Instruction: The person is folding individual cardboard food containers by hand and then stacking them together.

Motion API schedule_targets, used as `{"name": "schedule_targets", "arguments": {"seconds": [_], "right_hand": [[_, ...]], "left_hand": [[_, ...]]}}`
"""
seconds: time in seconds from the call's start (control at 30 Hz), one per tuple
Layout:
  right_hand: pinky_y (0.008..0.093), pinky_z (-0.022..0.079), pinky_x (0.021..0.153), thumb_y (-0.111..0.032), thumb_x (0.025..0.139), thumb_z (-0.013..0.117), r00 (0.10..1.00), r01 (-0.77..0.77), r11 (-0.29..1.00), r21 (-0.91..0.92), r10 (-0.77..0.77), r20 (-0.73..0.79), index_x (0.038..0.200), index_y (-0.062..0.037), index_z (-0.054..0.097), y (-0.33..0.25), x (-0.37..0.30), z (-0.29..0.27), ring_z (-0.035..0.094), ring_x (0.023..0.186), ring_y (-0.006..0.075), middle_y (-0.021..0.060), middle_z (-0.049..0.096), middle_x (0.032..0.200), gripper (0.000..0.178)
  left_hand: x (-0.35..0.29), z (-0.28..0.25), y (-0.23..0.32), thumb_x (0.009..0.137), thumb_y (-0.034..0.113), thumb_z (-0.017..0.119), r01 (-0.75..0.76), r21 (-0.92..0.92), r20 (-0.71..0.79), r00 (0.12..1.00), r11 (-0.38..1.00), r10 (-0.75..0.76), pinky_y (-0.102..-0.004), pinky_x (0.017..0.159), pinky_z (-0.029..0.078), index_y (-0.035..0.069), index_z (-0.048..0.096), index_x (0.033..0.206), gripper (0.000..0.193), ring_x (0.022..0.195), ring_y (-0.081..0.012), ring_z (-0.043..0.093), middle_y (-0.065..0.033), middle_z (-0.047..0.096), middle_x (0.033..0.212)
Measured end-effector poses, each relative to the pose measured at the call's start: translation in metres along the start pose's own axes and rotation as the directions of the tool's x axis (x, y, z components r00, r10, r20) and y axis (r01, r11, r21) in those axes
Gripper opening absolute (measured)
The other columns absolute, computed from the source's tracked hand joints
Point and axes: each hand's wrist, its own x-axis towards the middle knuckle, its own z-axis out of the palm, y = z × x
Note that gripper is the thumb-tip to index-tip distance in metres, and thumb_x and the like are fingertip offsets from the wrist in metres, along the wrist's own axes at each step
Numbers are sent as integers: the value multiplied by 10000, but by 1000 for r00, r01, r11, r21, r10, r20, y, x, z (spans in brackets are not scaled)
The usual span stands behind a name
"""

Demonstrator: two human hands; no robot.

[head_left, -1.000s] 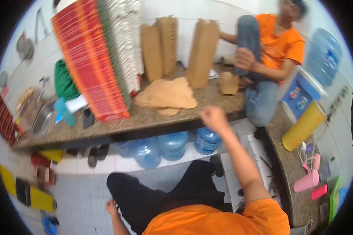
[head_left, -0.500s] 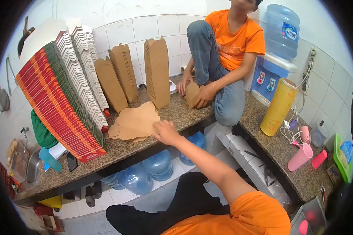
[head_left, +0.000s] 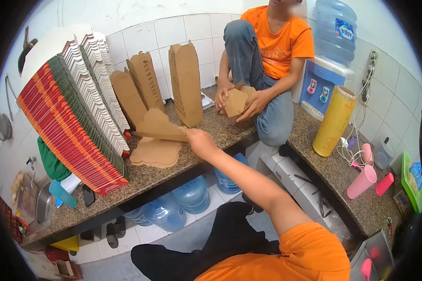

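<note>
My right hand (head_left: 203, 143) is closed on the edge of a flat brown cardboard box blank (head_left: 160, 126), which is lifted and tilted above the granite counter. Below it lies a small pile of flat cardboard blanks (head_left: 155, 152). Behind stand tall stacks of nested brown cardboard boxes (head_left: 186, 86), (head_left: 146, 82), with another stack (head_left: 126, 99) beside them. My left hand is out of view. Across the counter a person in an orange shirt holds a partly folded cardboard box (head_left: 236, 102) in both hands.
A tall leaning stack of red-and-green printed cartons (head_left: 75, 126) stands at left. On the right are a water dispenser (head_left: 324, 86), a yellow wrap roll (head_left: 334, 122), pink cups (head_left: 361, 181) and a green tray (head_left: 404, 182). Blue water jugs (head_left: 166, 213) sit beneath the counter.
My right hand has raised the blank from the pile, exposing the blanks beneath. The other person has lifted and turned their box.
</note>
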Motion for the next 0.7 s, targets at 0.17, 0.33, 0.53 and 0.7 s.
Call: {"name": "schedule_targets", "arguments": {"seconds": [0.17,0.33,0.53,0.7], "right_hand": [[451,546,767,-63,927,705,1000,-7,905,426,17,-20,1003,9,677,-90,-32,-50,691,887,411,210,698,938,109],[429,496,686,-153,940,750,935,199,760,619,-337,114,937,-31,653,-142,-120,-65,601,794,318,122,560,864,156],[459,505,749,-181,957,720,842,80,769,634,-393,371,960,-31,621,-158,-188,-73,606,882,341,134,553,939,180],[438,490,794,-199,986,691,776,-108,662,742,-411,479,970,-43,635,-148,-157,-112,618,914,313,117,560,948,167]], "left_hand": [[-3,-9,-8,955,242,736,10,4,-23,1000,1000,-10,-384,1018,500,56,551,1415,530,1217,-270,629,-141,623,1374],[-4,-15,-7,953,251,752,-4,2,-39,999,1000,4,-383,1046,491,47,545,1444,570,1240,-273,624,-149,616,1416],[2,-53,12,952,262,770,-251,-98,-198,953,963,228,-382,1080,480,37,538,1480,619,1268,-277,617,-158,607,1466],[-152,-45,200,951,253,774,-548,-406,296,678,731,673,-364,1075,479,13,543,1466,613,1283,-268,597,-146,561,1522]]}}
